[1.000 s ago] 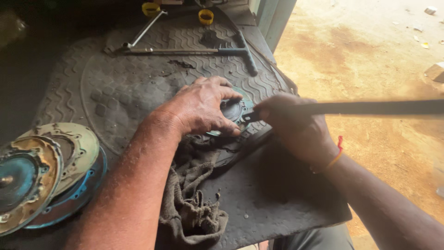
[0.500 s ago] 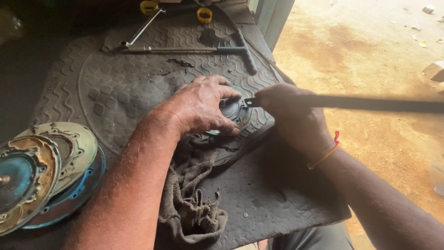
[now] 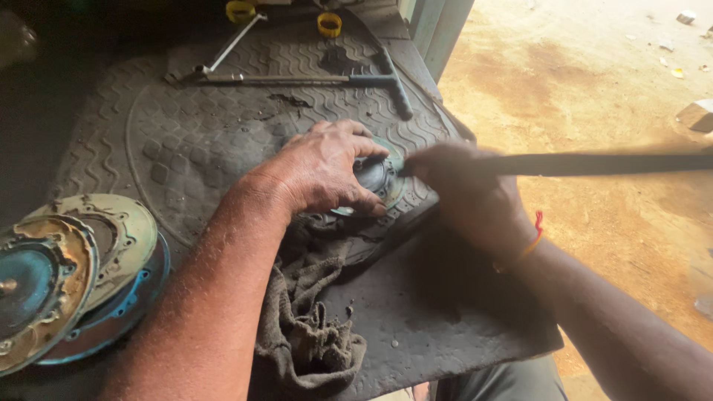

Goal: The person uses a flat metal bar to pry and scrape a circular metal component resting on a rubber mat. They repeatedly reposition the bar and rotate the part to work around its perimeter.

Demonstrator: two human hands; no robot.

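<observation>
A dirty brown rag [image 3: 308,327] lies bunched at the near edge of the rubber mat [image 3: 186,141], with stacked round metal plates [image 3: 67,275] at the left. Mid-mat, the left hand [image 3: 323,171] clamps its fingers over a small round metal part [image 3: 375,177]. The right hand [image 3: 468,197] is clenched around a long dark bar [image 3: 594,163] meeting that part. Farther off lies a T-handle wrench [image 3: 327,80].

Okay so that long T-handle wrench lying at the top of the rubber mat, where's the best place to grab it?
Probably the long straight shaft of the T-handle wrench, about midway, coming down from above. It lies flat on the rubber mat with bare mat on both sides there. The crossbar end sits close to the left hand, and another thin tool crosses near the far tip.
</observation>
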